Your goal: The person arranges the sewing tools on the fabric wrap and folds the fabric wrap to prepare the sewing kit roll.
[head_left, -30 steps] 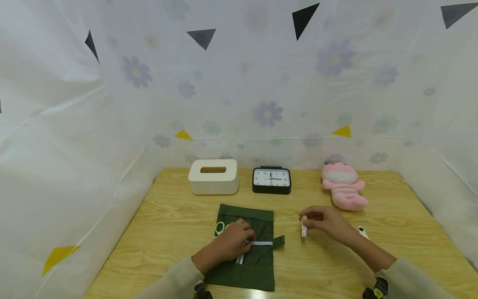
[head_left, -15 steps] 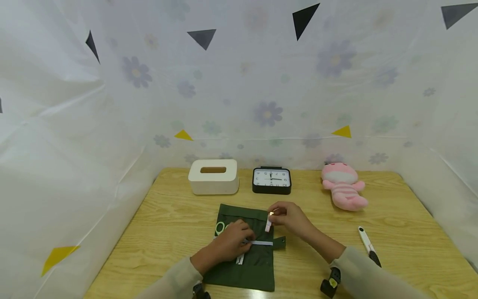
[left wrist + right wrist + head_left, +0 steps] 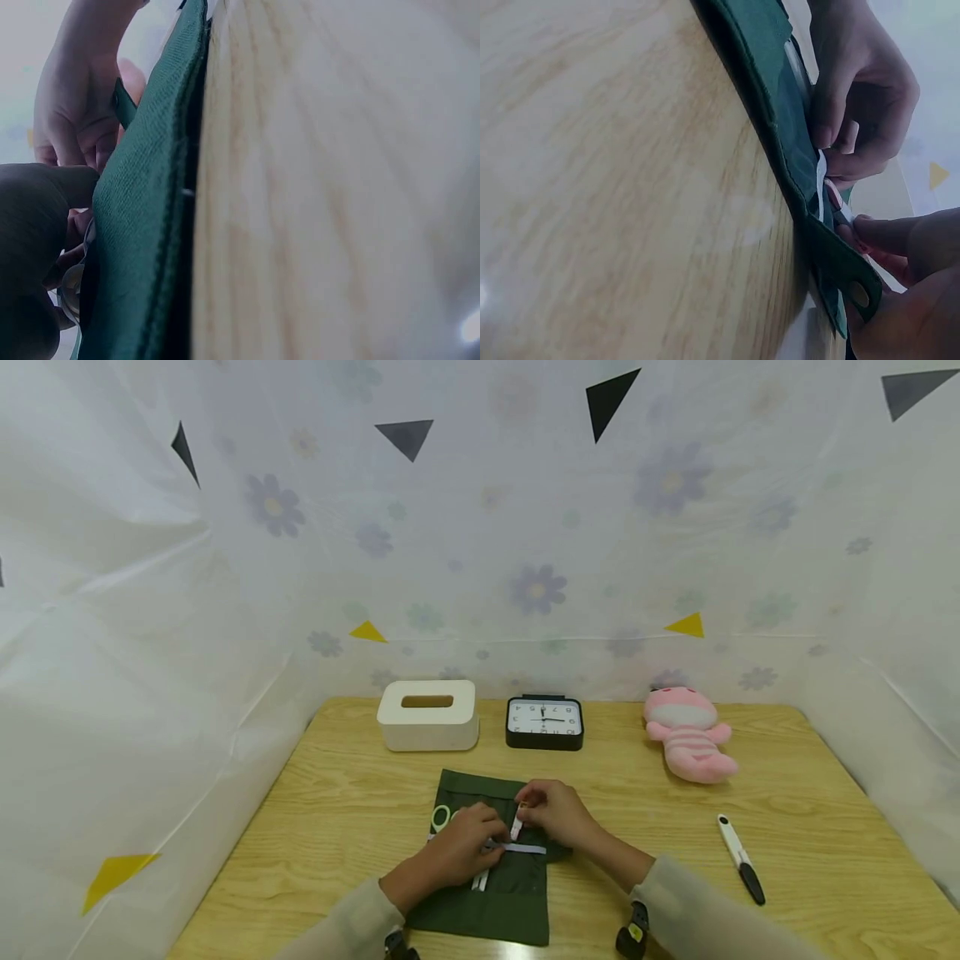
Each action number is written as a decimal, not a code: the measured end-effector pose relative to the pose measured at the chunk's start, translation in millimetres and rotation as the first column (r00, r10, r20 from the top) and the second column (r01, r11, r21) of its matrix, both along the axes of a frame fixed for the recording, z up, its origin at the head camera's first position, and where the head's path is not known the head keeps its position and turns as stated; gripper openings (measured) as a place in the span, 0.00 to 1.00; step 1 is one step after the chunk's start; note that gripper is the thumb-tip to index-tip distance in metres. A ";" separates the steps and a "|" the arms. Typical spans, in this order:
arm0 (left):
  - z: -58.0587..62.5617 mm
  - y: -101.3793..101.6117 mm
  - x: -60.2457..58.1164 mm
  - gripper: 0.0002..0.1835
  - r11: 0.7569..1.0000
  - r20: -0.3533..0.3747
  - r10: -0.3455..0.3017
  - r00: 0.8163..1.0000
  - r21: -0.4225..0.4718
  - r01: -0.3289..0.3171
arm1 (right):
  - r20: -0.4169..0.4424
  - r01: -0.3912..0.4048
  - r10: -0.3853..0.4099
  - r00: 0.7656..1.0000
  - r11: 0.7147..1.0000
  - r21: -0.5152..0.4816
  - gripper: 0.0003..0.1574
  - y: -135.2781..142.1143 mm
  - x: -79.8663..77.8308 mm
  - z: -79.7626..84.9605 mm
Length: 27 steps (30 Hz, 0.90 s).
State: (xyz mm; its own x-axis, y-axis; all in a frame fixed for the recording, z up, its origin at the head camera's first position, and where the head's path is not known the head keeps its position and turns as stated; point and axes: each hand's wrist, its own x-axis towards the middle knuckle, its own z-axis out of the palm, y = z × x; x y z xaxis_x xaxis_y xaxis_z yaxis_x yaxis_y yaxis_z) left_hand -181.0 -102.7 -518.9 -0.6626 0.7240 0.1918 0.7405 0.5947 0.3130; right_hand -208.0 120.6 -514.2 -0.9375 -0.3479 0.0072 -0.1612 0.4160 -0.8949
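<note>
A dark green fabric tool pouch [image 3: 480, 920] lies unrolled on the table, with a white elastic band [image 3: 529, 848] across it. My left hand [image 3: 459, 846] rests over the pouch, thumb and fingers pinching the band; the right wrist view shows this left hand [image 3: 862, 97] at the band's edge. Between the fingertips of my right hand [image 3: 561, 814] is a small, narrow white-and-pink object [image 3: 517, 828], its lower end close to the band. Pale green scissors handles [image 3: 441, 817] show beside my left hand, and white strips [image 3: 480, 881] protrude below it.
On the table's right lies a slim white tool with a black end [image 3: 738, 858]. Along the back stand a white tissue box [image 3: 427, 735], a black-framed clock [image 3: 545, 739] and a pink plush toy [image 3: 690, 743]. The pouch's snap tab [image 3: 859, 292] sticks out beneath my right hand.
My right hand has moved left from the bare table to over the pouch, bringing the small white-and-pink object to the band. My left hand stays about where it was.
</note>
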 end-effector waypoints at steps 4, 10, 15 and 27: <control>0.0 -0.5 -0.1 0.05 1.000 -0.013 -0.005 1.000 0.004 0.005 | -0.042 -0.042 0.044 0.998 0.998 0.041 0.06 -2.2 -1.4 0.0; -1.6 -0.7 -1.0 0.04 1.000 -0.019 -0.018 1.000 0.013 0.019 | -0.105 -0.047 0.063 0.992 0.988 0.149 0.06 -4.2 -2.7 -1.0; -1.6 -1.4 -0.7 0.04 0.999 -0.010 -0.017 1.000 0.028 0.017 | -0.111 -0.043 0.062 0.992 0.985 0.165 0.05 -6.6 -3.2 -1.4; -0.9 -2.0 0.6 0.05 0.996 -0.016 -0.040 0.999 0.082 0.041 | -0.121 -0.082 0.104 0.987 0.981 0.176 0.04 -15.0 -3.4 2.8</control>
